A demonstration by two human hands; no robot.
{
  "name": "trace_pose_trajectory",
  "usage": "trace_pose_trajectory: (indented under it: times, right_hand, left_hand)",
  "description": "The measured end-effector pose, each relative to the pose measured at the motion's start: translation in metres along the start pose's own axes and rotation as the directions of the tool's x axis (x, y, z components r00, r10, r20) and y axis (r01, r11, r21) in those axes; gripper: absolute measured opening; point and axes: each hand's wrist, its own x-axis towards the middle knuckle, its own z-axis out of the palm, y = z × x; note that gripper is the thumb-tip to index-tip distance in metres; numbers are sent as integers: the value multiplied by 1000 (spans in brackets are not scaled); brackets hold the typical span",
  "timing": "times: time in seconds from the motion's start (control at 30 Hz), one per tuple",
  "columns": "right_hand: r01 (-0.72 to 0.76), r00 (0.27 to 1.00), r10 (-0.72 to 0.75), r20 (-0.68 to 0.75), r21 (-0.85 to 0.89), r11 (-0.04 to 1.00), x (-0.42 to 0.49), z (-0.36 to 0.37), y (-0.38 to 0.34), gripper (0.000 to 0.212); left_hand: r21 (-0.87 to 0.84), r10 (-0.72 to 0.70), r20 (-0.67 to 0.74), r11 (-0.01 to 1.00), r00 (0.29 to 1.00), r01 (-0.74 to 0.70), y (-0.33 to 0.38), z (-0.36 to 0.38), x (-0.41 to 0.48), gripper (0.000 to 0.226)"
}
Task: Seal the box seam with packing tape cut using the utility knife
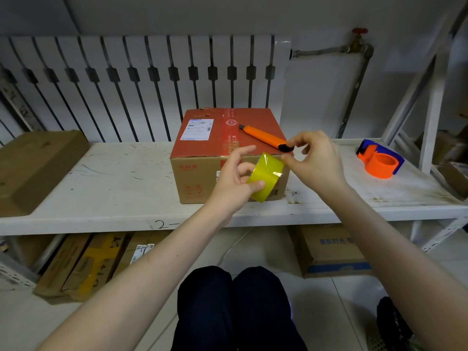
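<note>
Two hands up front, both on the tape roll [266, 177], held in the air just before the box [228, 150]. Left hand [236, 182] cups the roll w/ thumb on its face, prob. to steady it. Right hand [315, 160] pinches at the roll's upper edge w/ thumb + forefinger, looks like picking for the loose end; can't tell if it's caught yet.

Utility knife [266, 138] lies on the box top, near the right hand, handy for the cut. Box sits on the white shelf [114, 178], seam running away from the person. Orange tape dispenser [379, 162] is well apart to the right, unused.
</note>
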Motion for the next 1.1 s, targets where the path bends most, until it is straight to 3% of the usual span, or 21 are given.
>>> trace_pose_trajectory:
  times: [0.1, 0.17, 0.27, 0.4, 0.53, 0.63, 0.7, 0.9, 1.03, 1.1]
  right_hand:
    - [-113, 993, 114, 9, 228, 967, -3, 2, 12, 5]
    - [-178, 983, 179, 25, 323, 930, -10, 1, 11, 14]
    - [-350, 923, 254, 288, 360, 865, -22, -1, -1, 48]
    - [-581, 796, 379, 471, 420, 697, -15, -7, -5, 41]
    - [-621, 762, 370, 531, 437, 651, -8, -9, 5, 29]
    - [-636, 760, 403, 509, 458, 621, -6, -6, 13, 37]
    - [-627, 766, 398, 505, 452, 634, -6, -6, 20, 45]
    - [-570, 805, 343, 484, 471, 673, -3, -5, 33, 40]
    - [-645, 759, 337, 557, 572, 507, -2, -4, 47, 47]
    - [-606, 790, 297, 536, 610, 512, -4, -4, 55, 39]
  left_hand:
    - [-18, -11, -15, 1000, 1000, 11, -2, -2, 2, 62]
    - [-27, -7, -26, 1000, 1000, 6, -3, -1, 4, 61]
    - [-30, 5, -36, 1000, 999, -6, -5, 5, 7, 61]
    - [75, 53, 13, 996, 998, -54, -5, 17, 8, 61]
    - [119, 77, 54, 989, 996, -83, -7, 25, 9, 61]
    - [125, 68, 68, 989, 995, -76, -8, 30, 13, 62]
    - [124, 65, 79, 990, 995, -74, -8, 33, 16, 63]
    - [120, 28, 86, 992, 996, -38, -18, 44, 27, 63]
    - [13, -24, 14, 1000, 1000, 23, -20, 48, 38, 62]
    - [-12, -39, -3, 999, 999, 39, -19, 53, 45, 62]
